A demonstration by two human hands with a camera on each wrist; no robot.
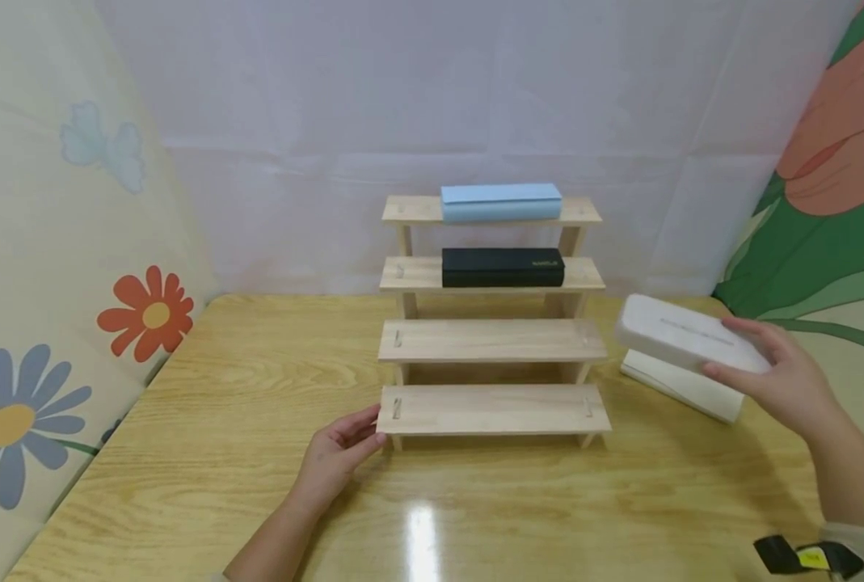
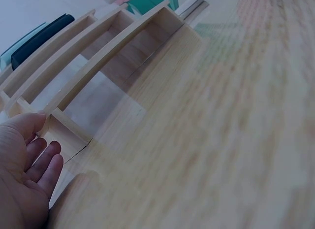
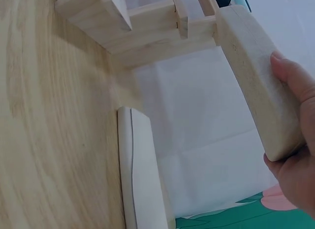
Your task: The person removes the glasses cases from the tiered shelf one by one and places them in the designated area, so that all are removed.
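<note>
From the head view, a four-step wooden rack (image 1: 491, 339) stands at the middle of a wooden surface (image 1: 206, 453), its steps rising away from the person. A light blue case (image 1: 500, 201) lies on the top step and a black case (image 1: 503, 267) on the step below it; the two lower steps are bare. The right hand (image 1: 773, 376) holds a white case (image 1: 682, 334) in the air to the right of the rack, fingers over its top and thumb below, above a second white case (image 1: 682, 388) lying on the surface. The held case's long axis runs roughly left to right, tilted a little from the steps' line, and the bare steps lie to its left, nearer this hand's load than anything else. The left hand (image 1: 337, 457) rests with relaxed, straight fingers touching the left end of the lowest step. From the left wrist view, the left hand (image 2: 24, 165) lies spread beside the rack's (image 2: 98, 56) corner post, gripping nothing; the black case (image 2: 42, 38) shows at the far edge. From the right wrist view, the right hand (image 3: 295, 155) clasps the white case (image 3: 258, 81) by its near end, its far end pointing toward the rack (image 3: 142, 27), with the second white case (image 3: 142, 175) on the surface below.
</note>
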